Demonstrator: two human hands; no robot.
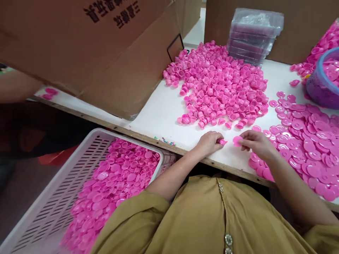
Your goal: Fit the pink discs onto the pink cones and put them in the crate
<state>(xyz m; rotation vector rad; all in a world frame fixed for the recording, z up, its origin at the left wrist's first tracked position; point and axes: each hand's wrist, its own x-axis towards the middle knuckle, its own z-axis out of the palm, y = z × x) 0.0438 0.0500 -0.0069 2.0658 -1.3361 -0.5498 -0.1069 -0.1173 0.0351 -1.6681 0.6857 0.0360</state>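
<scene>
My left hand (209, 143) rests on the white table (164, 109) near its front edge, its fingers closed on a small pink cup-shaped piece (222, 142). My right hand (255, 143) pinches a flat pink disc (237, 140) a few centimetres to the right of that cup. Behind the hands lies a big heap of pink cups (219, 84). To the right a spread of flat pink discs (307, 144) reaches under my right wrist.
A white slotted crate (53, 197) filled with joined pink pieces (113, 183) stands below the table at the left. A large cardboard box (87, 46) overhangs the table's left part. Stacked clear plastic packs (253, 35) stand at the back, and a purple basket (321, 79) at the right.
</scene>
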